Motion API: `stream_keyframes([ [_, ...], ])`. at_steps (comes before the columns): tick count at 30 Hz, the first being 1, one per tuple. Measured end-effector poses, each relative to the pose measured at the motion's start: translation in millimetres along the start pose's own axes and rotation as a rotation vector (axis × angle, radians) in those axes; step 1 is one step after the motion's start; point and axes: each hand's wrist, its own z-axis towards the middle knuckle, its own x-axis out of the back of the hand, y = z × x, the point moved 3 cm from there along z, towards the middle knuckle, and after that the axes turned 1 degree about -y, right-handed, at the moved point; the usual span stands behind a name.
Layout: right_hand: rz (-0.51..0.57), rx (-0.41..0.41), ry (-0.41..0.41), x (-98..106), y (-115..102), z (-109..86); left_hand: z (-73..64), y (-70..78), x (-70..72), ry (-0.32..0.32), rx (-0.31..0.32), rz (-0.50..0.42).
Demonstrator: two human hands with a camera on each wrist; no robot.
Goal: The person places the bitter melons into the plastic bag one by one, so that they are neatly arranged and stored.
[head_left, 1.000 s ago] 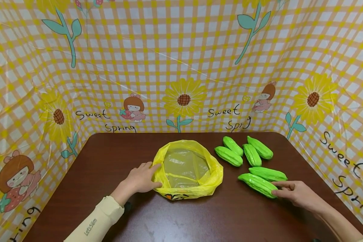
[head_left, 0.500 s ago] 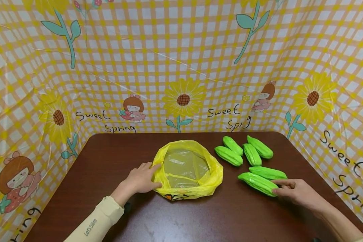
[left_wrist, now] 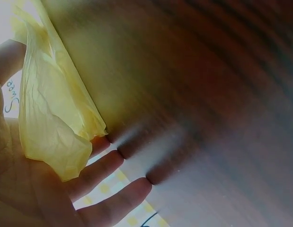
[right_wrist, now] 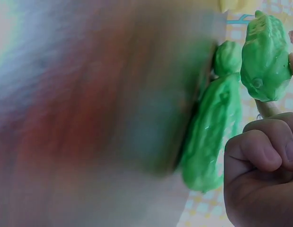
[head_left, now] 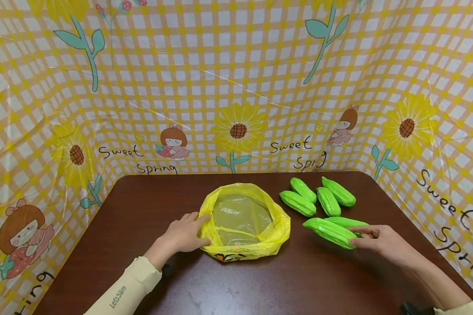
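Observation:
In the head view, my right hand (head_left: pixel 382 238) pinches a bright green bitter melon (head_left: pixel 329 232) by its near end, its tip pointing left. The right wrist view shows the held bitter melon (right_wrist: pixel 265 56) raised off the table, the other fingers curled below it. Behind it lies another bitter melon (head_left: pixel 348 221), partly hidden. A yellow plastic bag (head_left: pixel 281 223) stands mid-table, its mouth spread wide and rolled outward. At its left rim rests my left hand (head_left: pixel 183 232), fingers spread and fairly straight. In the left wrist view, the fingertips (left_wrist: pixel 141 189) touch the table beside the bag's yellow film (left_wrist: pixel 51 104).
Several more bitter melons (head_left: pixel 329 201) lie grouped at the back right of the dark brown table (head_left: pixel 150 201). A checked sunflower cloth (head_left: pixel 236 78) hangs around the back and both sides.
My right hand has lifted the bitter melon off the table and moved it slightly up and left in the head view. The left hand and the bag stay in place.

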Motion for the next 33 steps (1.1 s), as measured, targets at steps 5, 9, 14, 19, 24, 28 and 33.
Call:
stream_keyframes([
  [5,0.017,0.054,-0.011,0,-16,6.3,-0.5,-0.9,-1.8,-0.005,0.002,-0.001],
  [9,0.047,0.109,-0.039,-1,-30,13.7,-0.2,-1.2,-2.7,-0.002,0.003,0.003],
  [14,0.045,0.160,-0.059,-4,-49,26.3,-0.1,-0.9,-2.4,0.006,0.005,0.011],
  [19,0.056,0.175,-0.091,-8,-68,39.6,-0.8,-0.1,-2.1,0.006,0.007,0.012],
  [24,0.084,0.143,-0.125,-14,-86,53.4,-0.5,-0.6,-2.5,0.003,0.006,0.010],
  [28,0.082,0.164,-0.131,-19,-99,66.7,-0.1,-1.2,-2.9,0.002,0.007,0.014],
  [33,0.068,0.207,-0.148,-25,-117,84.8,-0.3,-1.4,-2.0,0.007,0.007,0.016],
])
